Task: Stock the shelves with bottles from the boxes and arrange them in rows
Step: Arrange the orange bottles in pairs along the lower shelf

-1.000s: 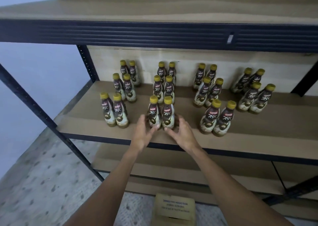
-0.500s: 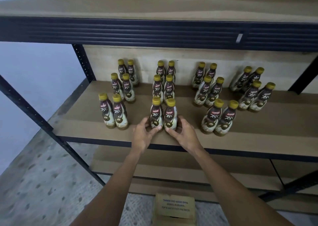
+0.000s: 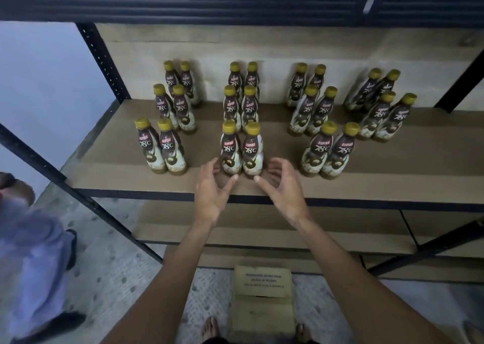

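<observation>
left hand (image 3: 210, 191) sits at 7 o'clock of the front Kopiko bottle pair (image 3: 231, 150); right hand (image 3: 284, 186) at 5; both spread loose, holding nothing

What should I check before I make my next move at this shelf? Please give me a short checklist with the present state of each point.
1. Hands free: ok. The left hand and the right hand are open and hold nothing.
2. Front middle pair upright and side by side: ok.
3. That pair in line with the other front pairs: ok, roughly.
4. Room for more bottles: ok. Bare shelf lies in front of the rightmost column, which has only two pairs.
5. Bottles remaining in the box on the floor: cannot tell, its top hides the inside.
</observation>
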